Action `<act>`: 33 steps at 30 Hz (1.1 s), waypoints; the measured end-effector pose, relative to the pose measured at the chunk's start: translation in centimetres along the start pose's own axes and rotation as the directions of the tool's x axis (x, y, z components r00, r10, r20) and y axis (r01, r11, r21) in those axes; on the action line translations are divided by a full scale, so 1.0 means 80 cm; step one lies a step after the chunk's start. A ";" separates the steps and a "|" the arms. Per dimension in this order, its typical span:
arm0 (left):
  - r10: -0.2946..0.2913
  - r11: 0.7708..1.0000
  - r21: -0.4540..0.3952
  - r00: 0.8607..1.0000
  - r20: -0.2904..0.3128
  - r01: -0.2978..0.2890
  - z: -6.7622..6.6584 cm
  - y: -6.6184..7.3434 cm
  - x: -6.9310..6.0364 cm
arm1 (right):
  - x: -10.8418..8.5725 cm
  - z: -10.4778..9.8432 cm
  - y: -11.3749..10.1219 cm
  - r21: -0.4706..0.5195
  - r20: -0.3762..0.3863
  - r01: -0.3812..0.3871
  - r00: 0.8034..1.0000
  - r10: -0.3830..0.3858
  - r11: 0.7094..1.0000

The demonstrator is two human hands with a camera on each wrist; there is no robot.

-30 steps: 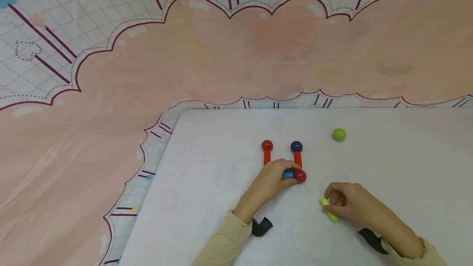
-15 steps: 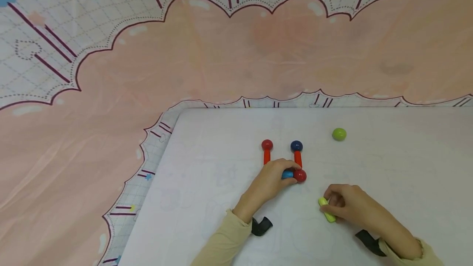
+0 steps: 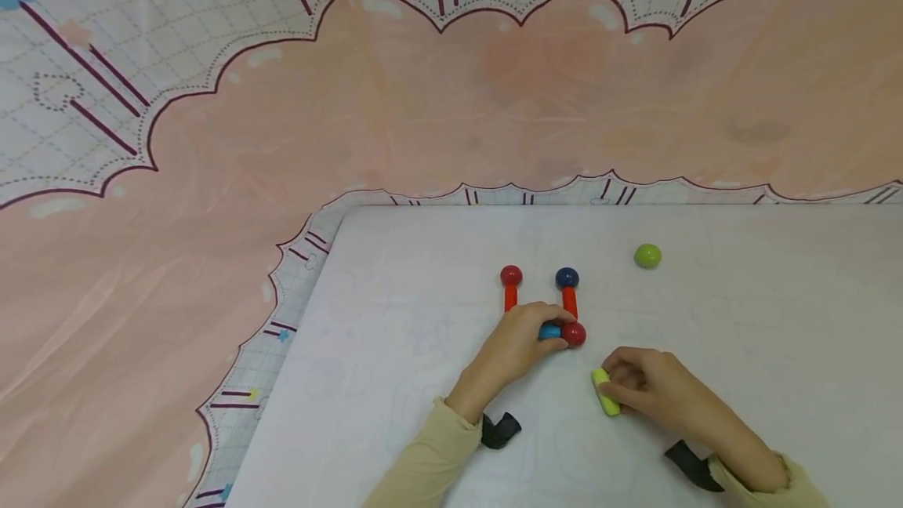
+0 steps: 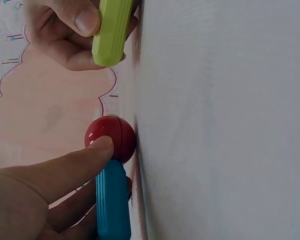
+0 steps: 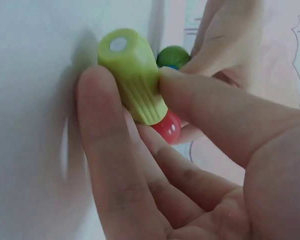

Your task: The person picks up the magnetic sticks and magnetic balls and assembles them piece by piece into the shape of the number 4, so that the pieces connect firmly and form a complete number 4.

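Observation:
My left hand (image 3: pixel 518 343) pinches a red ball (image 3: pixel 574 334) at the right end of a blue magnetic rod (image 3: pixel 549 332); the left wrist view has the thumb on the ball. Between thumb and fingers of my right hand (image 3: pixel 652 386) is a yellow-green magnetic rod (image 3: pixel 605 393), with a metal disc (image 5: pixel 118 44) in its end. A short gap separates this rod from the red ball. Above that ball, a red rod (image 3: pixel 569 302) leads to a dark blue ball (image 3: pixel 567 278). Beyond the blue rod in the right wrist view appears a green ball (image 5: pixel 173 56).
Another red ball (image 3: pixel 511 276) tops a second red rod (image 3: pixel 511 299), whose lower end the left hand hides. A loose lime-green ball (image 3: pixel 647 256) lies toward the back. Everything lies on a white tabletop (image 3: pixel 395 273); black straps (image 3: pixel 501 431) hang by the wrists.
My right hand has shifted left with the yellow-green rod, closer to the red ball. The left hand and the joined pieces stay where they were.

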State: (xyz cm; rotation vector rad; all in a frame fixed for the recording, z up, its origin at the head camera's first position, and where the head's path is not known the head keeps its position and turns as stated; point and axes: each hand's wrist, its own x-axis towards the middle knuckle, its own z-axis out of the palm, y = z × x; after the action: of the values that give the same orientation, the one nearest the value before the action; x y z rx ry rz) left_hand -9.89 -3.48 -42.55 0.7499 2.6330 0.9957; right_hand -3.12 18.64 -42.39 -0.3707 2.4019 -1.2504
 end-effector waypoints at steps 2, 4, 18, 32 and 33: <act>0.002 1.000 0.000 1.000 -0.003 -0.002 0.000 0.000 0.001 | 0.001 0.002 -0.002 0.013 -0.006 -0.002 1.000 0.002 1.000; 0.004 1.000 0.002 1.000 -0.006 -0.004 0.001 -0.001 0.001 | 0.004 0.005 -0.004 0.019 -0.014 -0.002 1.000 0.002 1.000; 0.016 0.999 0.032 1.000 -0.023 -0.015 0.002 0.001 0.004 | 0.017 0.012 -0.011 0.032 -0.061 -0.019 0.998 0.020 0.999; 0.016 0.999 0.039 0.999 -0.035 -0.015 0.003 -0.001 0.003 | 0.029 0.017 -0.012 0.058 -0.094 -0.069 0.993 0.074 0.996; 0.017 0.999 0.038 0.999 -0.036 -0.015 0.003 -0.001 0.003 | 0.030 0.017 -0.012 0.061 -0.094 -0.068 0.993 0.073 0.996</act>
State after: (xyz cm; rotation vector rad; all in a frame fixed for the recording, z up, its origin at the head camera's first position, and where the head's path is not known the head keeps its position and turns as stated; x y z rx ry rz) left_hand -10.03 -3.28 -42.75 0.7695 2.6883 0.9748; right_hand -4.59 16.13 -42.86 -0.2112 2.4300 -1.3302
